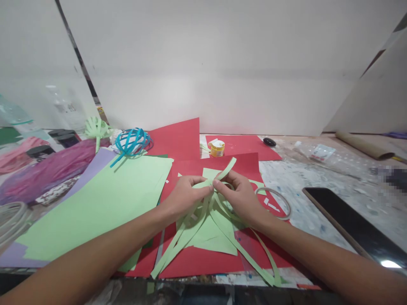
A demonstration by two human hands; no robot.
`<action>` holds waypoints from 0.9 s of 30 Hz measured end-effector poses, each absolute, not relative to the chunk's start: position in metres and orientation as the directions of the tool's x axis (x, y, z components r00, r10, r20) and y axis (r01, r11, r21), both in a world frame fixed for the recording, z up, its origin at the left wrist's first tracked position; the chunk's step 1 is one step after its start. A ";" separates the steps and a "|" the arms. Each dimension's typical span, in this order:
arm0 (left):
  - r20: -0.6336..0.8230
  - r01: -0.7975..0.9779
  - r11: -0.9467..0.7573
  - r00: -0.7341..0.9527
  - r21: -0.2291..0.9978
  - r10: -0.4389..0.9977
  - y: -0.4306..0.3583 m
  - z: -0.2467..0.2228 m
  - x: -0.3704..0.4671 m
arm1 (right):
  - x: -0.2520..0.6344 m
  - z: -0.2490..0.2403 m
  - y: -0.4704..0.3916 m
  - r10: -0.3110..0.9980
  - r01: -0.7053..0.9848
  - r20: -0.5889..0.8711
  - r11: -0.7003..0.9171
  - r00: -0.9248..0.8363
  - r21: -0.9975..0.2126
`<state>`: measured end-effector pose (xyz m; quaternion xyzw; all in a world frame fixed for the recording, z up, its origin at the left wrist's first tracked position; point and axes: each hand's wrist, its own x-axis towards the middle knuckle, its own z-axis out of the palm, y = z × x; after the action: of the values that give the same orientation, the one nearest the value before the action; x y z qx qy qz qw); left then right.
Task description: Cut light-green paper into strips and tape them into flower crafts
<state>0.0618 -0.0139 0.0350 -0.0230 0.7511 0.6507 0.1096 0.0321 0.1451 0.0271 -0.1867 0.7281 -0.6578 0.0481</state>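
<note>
Here, the left hand (189,193) and right hand (239,192) pinched the green paper strips (228,168) where they met; these drooped over red paper (190,263); a phone (346,224) lay off to the right.

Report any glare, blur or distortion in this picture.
Head view: white glare on the near end of the phone; head view: the dark object at the right edge is pixelated; head view: the bottle at far left looks soft and stretched; head view: the green strips between left hand and right hand read fairly clearly.
</note>
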 end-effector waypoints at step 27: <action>-0.113 -0.077 0.298 -0.988 0.952 0.106 -0.019 0.036 0.061 | 0.032 0.031 0.147 -0.371 -0.225 0.158 0.144 -0.915 -0.964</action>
<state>0.0615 -0.0189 0.0362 0.0090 0.8019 0.5925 0.0770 0.0323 0.1468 0.0307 -0.1976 0.7539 -0.6238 0.0586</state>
